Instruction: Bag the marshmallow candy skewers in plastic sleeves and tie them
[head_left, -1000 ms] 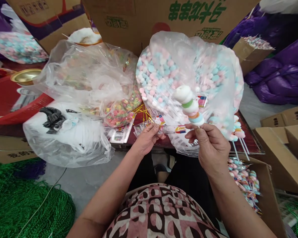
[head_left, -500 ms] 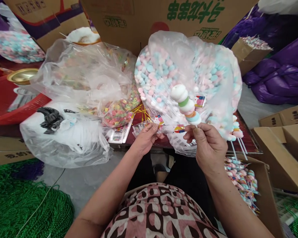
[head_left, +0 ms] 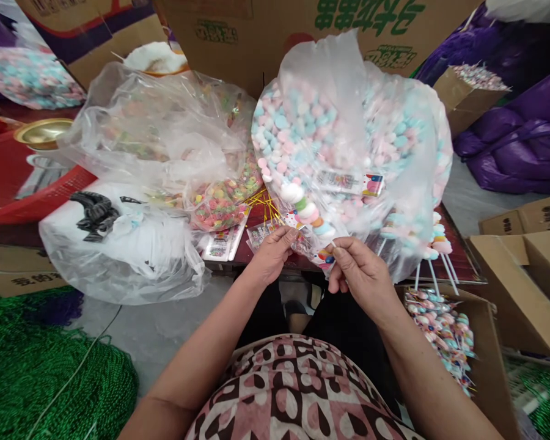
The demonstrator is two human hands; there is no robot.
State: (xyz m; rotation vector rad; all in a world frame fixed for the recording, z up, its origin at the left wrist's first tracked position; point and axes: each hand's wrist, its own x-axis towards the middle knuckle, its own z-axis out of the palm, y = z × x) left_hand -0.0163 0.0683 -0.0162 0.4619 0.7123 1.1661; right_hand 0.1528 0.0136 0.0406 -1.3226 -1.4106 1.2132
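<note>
My left hand [head_left: 275, 253] pinches a small clear printed wrapper [head_left: 306, 242] near the table's front edge. Between the thumb and fingers of my right hand [head_left: 360, 272] is the stick of a marshmallow skewer [head_left: 309, 212], tilted to the left. White, green, orange and blue pieces show on it, lying over or against the wrapper; whether it is inside, I cannot tell. Behind my hands lie gold twist ties [head_left: 268, 206] and flat printed wrappers [head_left: 224, 243]. A large clear bag of pastel marshmallows [head_left: 311, 119] sits just beyond the skewer.
Left of centre lies a bag of gummy candy [head_left: 217, 205], with a white plastic bundle [head_left: 160, 256] nearer me. A red basket [head_left: 68, 189] stands far left. Unwrapped skewers [head_left: 441, 235] lie at the table's right, above a carton of wrapped ones [head_left: 440, 330]. Green netting [head_left: 59, 366] covers the floor.
My right hand has lowered the marshmallow skewer and brought it left, its top now close to the wrapper. The left hand stays nearly in place. Another printed wrapper on the marshmallow bag shows more fully.
</note>
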